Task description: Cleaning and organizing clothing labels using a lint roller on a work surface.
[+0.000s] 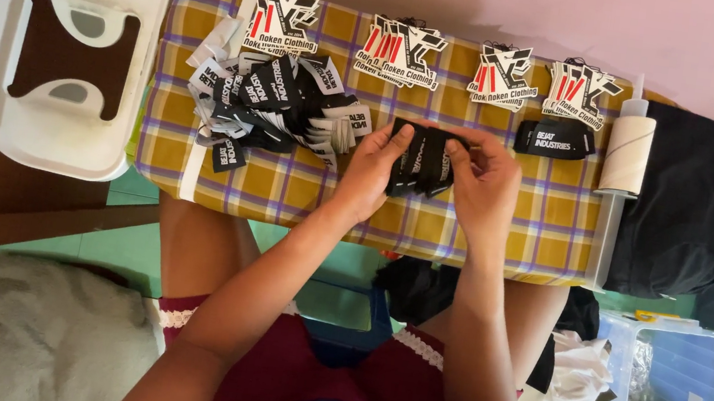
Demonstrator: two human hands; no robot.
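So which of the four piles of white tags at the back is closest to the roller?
The rightmost pile of white tags, right beside the white lint roller; the other three lie further left.

Black woven labels [422, 159] are sitting between the fingers [401, 142]; a loose pile [273, 107] is lying left, white-black-red card tags [400, 50] beyond.

A small stack of black woven labels [422, 161] with white lettering sits fanned and slightly tilted over the yellow-and-purple plaid board, just right of a loose heap of the same labels, its lower edge perhaps resting on the cloth.
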